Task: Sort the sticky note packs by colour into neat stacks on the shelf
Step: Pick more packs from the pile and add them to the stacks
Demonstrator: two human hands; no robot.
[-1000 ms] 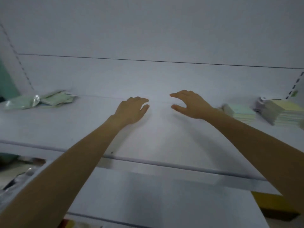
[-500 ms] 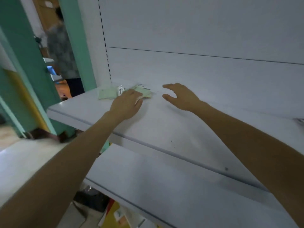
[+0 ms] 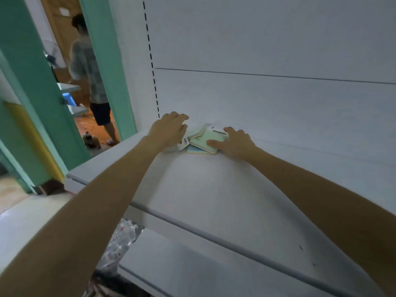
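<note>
- Plastic wrappers (image 3: 120,239), clear and crumpled, lie nearest you, low beneath your left forearm in the gap beside the lower shelf (image 3: 192,273).
- Your two bare forearms reach out across the white upper shelf (image 3: 214,200), whose top is bare on your side of the fingers.
- Your left hand (image 3: 169,130) lies palm down with fingers (image 3: 182,117) bent and a little apart, covering the left part of the pile; a white printed tab (image 3: 185,142) sticks out just under its heel. You cannot tell whether it grips anything.
- Your right hand (image 3: 237,142) rests its thumb on the near corner of the pale green sticky note pack (image 3: 209,139) and its fingers over the far right edge, spread narrowly around it.
- Under that pack, a light blue pack (image 3: 194,150) shows its near edge; another pale green pack (image 3: 196,131) lies tilted between your two hands.
- Just beyond your fingertips stands the white back panel (image 3: 267,93).
- Far off past your left fingers, a person (image 3: 90,67) stands in a green-framed doorway (image 3: 107,61).
</note>
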